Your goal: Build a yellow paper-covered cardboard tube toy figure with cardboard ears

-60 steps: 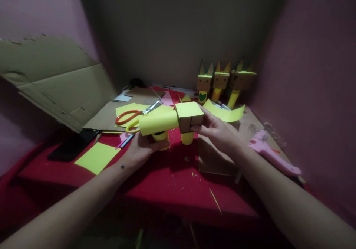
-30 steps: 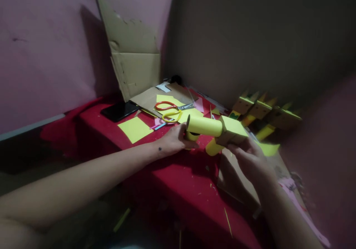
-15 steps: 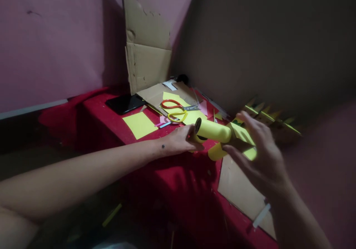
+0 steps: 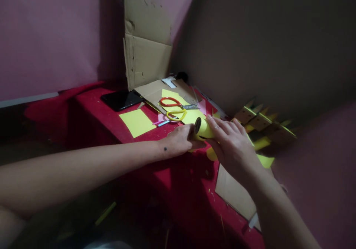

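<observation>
A yellow paper-covered tube (image 4: 206,129) with a dark open end points toward my left side. My right hand (image 4: 235,141) is wrapped over it from above, fingers bent and close together, covering most of its length. My left hand (image 4: 181,139) is closed at the tube's near-left end, gripping yellow rolled paper just below the opening; its fingertips are partly hidden. Another rounded yellow piece (image 4: 211,154) shows under my right hand. Whether these yellow parts are joined cannot be seen.
Scissors (image 4: 178,108) with red and yellow handles lie on yellow paper. Nearby are a yellow sheet (image 4: 137,123), pens (image 4: 164,123) and a black phone-like slab (image 4: 121,100). Cardboard (image 4: 148,61) leans on the wall. At right stand cardboard pieces with pointed tips (image 4: 261,121), above a flat board (image 4: 235,191).
My right hand has moved left and closed over the yellow tube; before, its thumb and fingers were spread around a yellow folded piece farther right. The left hand has hardly moved.
</observation>
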